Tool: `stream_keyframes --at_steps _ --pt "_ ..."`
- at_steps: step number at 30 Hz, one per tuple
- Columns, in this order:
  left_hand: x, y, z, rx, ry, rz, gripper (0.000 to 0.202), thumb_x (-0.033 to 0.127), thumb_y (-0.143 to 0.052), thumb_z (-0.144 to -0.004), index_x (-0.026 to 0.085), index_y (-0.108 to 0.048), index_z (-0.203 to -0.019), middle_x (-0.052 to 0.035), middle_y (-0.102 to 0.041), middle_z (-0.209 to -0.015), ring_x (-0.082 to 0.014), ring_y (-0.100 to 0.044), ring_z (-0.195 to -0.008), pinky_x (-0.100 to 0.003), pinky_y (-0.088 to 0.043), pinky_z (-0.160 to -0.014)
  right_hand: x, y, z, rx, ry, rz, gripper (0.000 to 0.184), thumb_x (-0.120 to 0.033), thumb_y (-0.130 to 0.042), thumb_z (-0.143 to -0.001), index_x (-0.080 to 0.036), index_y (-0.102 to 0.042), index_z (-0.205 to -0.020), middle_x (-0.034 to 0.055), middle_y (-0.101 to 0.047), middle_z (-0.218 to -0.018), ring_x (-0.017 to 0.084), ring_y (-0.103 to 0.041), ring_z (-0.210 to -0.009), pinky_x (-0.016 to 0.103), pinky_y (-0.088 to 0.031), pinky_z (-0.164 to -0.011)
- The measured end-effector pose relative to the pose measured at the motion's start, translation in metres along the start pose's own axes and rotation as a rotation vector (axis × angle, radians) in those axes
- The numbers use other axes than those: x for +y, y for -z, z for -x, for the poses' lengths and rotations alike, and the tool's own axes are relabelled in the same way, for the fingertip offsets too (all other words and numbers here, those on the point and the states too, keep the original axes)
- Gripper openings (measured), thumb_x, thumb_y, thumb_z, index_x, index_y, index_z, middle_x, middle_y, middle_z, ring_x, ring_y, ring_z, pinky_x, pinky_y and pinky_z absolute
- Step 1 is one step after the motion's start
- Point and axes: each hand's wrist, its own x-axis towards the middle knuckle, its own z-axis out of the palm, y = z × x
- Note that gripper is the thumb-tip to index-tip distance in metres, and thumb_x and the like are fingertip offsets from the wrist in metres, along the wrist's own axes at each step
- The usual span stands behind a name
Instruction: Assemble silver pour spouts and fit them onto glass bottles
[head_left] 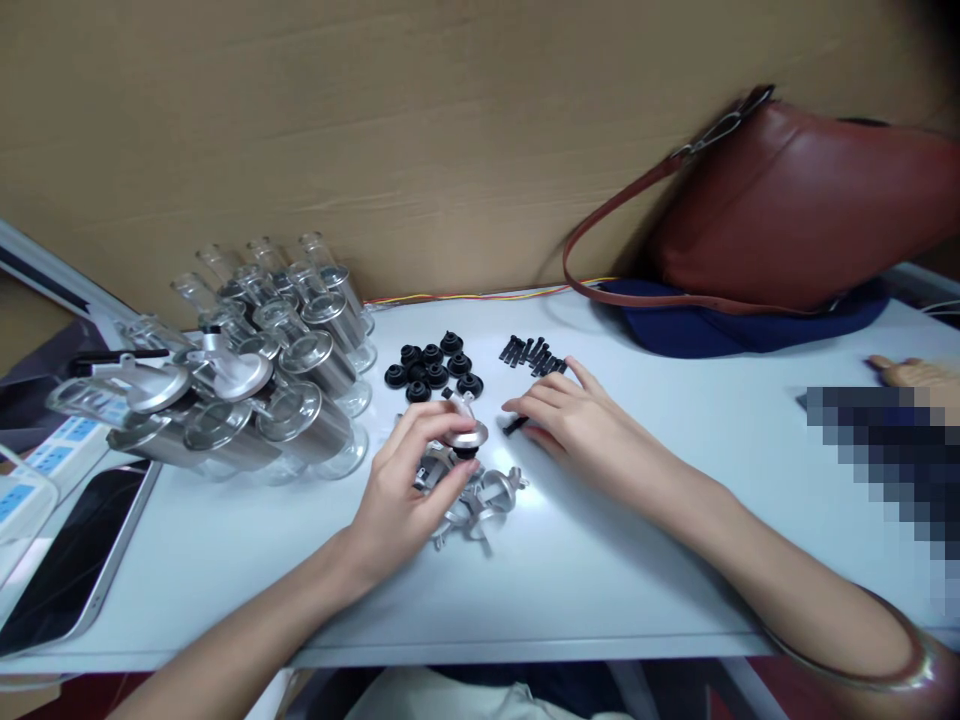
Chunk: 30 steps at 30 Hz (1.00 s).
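**Inspector:** While the right hand [570, 420] lay flat on the table [675, 560], what did the left hand [409, 480] hold?

**Worker:** My left thumb and fingertips pinched a metal spout cap [466, 436], lifted just above the cap pile [480, 500], probably to keep it clear. My right fingers lay extended, close together, tips on one black pin [516, 425], apart from the pin heap [534, 355]. The rubber gaskets [433, 368] sat just beyond.

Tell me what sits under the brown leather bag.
A dark blue fabric item lies under the brown bag, on the white table. The bag covers its middle, so its kind cannot be told.
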Motion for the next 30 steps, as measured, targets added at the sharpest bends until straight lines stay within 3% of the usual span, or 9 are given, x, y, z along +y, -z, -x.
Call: stream_keyframes --at_steps 5,10,19,30 --pt "0.002 0.002 -0.002 -0.046 -0.079 -0.057 0.038 0.015 -0.062 -0.086 0.025 -0.053 -0.122 -0.0061 -0.06 -0.11 -0.0144 -0.06 -0.098 -0.025 -0.052 -0.085 -0.003 -0.002 0.0 -0.009 -0.007 0.129 0.017 -0.009 -0.054 -0.087 -0.016 -0.068 -0.081 0.0114 -0.065 -0.092 0.027 -0.057 -0.09 0.058 -0.038 -0.097" --pt "0.003 0.003 -0.004 -0.035 -0.139 -0.114 0.032 0.013 -0.06 -0.087 0.024 -0.057 -0.117 -0.0048 -0.056 -0.108 -0.0137 -0.06 -0.102 -0.026 -0.051 -0.091 -0.003 0.002 -0.002 0.017 -0.059 0.055 0.015 -0.011 -0.051 -0.089 -0.015 -0.062 -0.08 0.0096 -0.067 -0.085 0.025 -0.06 -0.085 0.051 -0.042 -0.092" --pt "0.005 0.002 -0.001 -0.153 -0.17 -0.024 0.033 0.016 -0.062 -0.085 0.025 -0.058 -0.117 -0.0122 -0.037 -0.135 -0.0144 -0.064 -0.092 -0.033 -0.059 -0.084 -0.024 0.019 0.0 0.388 -0.174 -0.407 0.006 -0.018 -0.051 -0.09 -0.021 -0.054 -0.085 0.0016 -0.068 -0.075 0.016 -0.063 -0.068 0.026 -0.049 -0.061" --pt "0.006 0.002 -0.002 -0.185 -0.173 -0.007 0.035 0.015 -0.064 -0.084 0.024 -0.059 -0.118 -0.014 -0.04 -0.137 -0.0147 -0.065 -0.091 -0.033 -0.06 -0.083 -0.03 0.022 0.002 0.461 -0.143 -0.443 0.011 -0.018 -0.053 -0.09 -0.023 -0.055 -0.08 0.0011 -0.068 -0.073 0.016 -0.065 -0.067 0.029 -0.052 -0.065"
